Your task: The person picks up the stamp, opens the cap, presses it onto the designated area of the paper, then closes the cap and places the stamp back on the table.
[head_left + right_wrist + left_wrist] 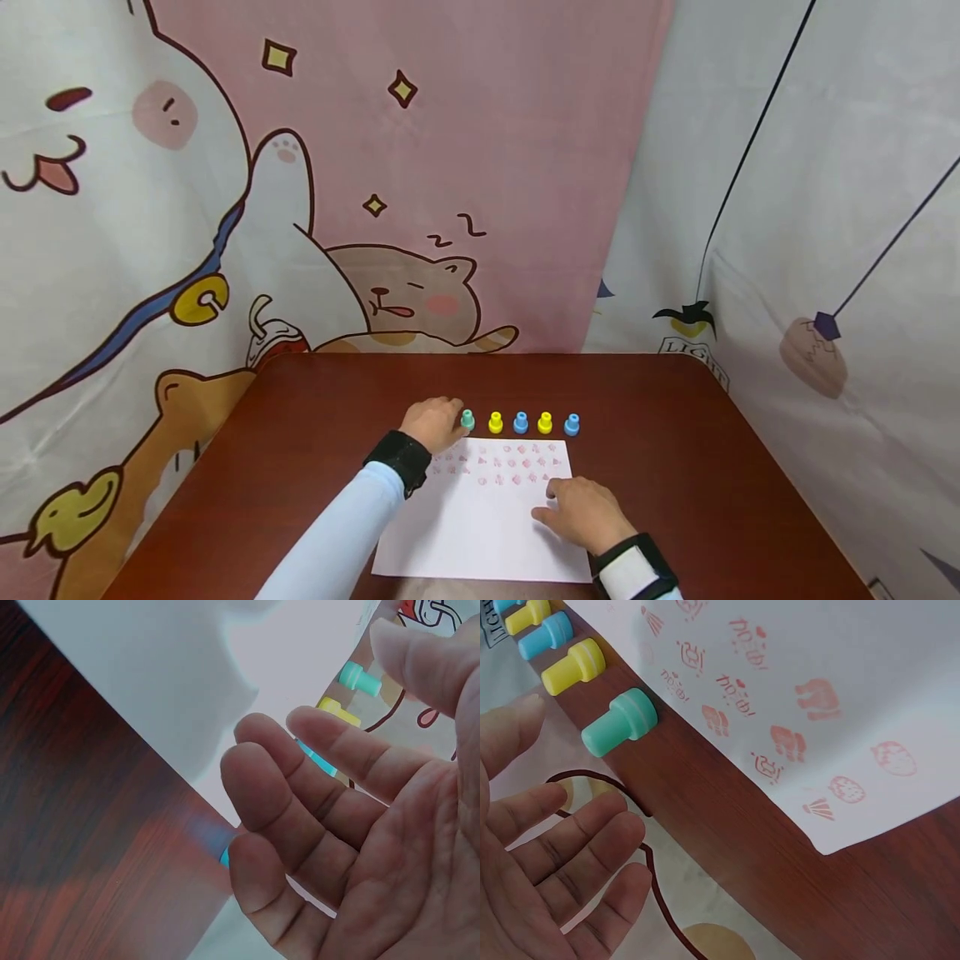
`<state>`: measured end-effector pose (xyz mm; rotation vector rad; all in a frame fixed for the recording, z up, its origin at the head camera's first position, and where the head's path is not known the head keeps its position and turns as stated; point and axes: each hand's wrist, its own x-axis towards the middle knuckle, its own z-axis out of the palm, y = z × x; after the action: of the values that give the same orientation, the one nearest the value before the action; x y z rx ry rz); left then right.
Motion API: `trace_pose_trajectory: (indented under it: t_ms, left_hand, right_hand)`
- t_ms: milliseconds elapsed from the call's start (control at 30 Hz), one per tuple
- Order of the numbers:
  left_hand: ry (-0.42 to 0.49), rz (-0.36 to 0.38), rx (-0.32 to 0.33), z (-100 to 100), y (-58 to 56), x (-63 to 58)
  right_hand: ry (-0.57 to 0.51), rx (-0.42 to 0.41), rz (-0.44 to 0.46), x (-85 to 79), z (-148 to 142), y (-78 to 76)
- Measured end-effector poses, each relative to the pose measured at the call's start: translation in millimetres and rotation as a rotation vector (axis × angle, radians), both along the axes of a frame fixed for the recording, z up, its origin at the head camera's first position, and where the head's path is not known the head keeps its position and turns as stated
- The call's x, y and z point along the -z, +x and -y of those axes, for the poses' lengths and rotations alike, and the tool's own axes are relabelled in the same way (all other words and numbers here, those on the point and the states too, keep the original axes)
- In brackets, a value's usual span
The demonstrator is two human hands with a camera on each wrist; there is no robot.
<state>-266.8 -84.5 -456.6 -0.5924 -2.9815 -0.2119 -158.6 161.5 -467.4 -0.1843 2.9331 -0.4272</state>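
Several small stamps stand in a row beyond the sheet of paper [480, 542], which bears rows of red stamped pictures. At the row's left end is a green stamp [620, 722]. My left hand [435, 423] is right beside it, fingers loosely bent and thumb apart, with nothing in the grasp. Rightward follow a yellow stamp [496, 422], a blue stamp [521, 422], another yellow stamp [545, 422] and another blue stamp [572, 424]. Over the paper's right edge, my right hand [588, 512] hovers with relaxed fingers and holds nothing.
The brown table [720, 500] extends on both sides of the paper. Behind it hangs a printed cloth [525, 167] with cartoon animals, and a pale cloth [862, 208] covers the right side.
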Motion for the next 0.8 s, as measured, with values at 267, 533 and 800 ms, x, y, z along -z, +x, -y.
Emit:
trace_pose_trajectory:
  t_ms: [267, 533, 800]
  left_hand:
    - [-0.05, -0.004, 0.005, -11.9, -18.0, 8.8]
    - [-0.124, -0.029, -0.003, -20.9, -27.1, 19.6]
    - [-0.186, 0.005, -0.017, -33.7, -29.8, 19.2]
  right_hand:
    - [0.006, -0.013, 0.011, -3.4, -0.4, 3.6]
    - [0.015, -0.017, 0.025, -3.1, -1.1, 4.9]
    - [0.025, -0.022, 0.004, -1.0, -3.8, 5.5]
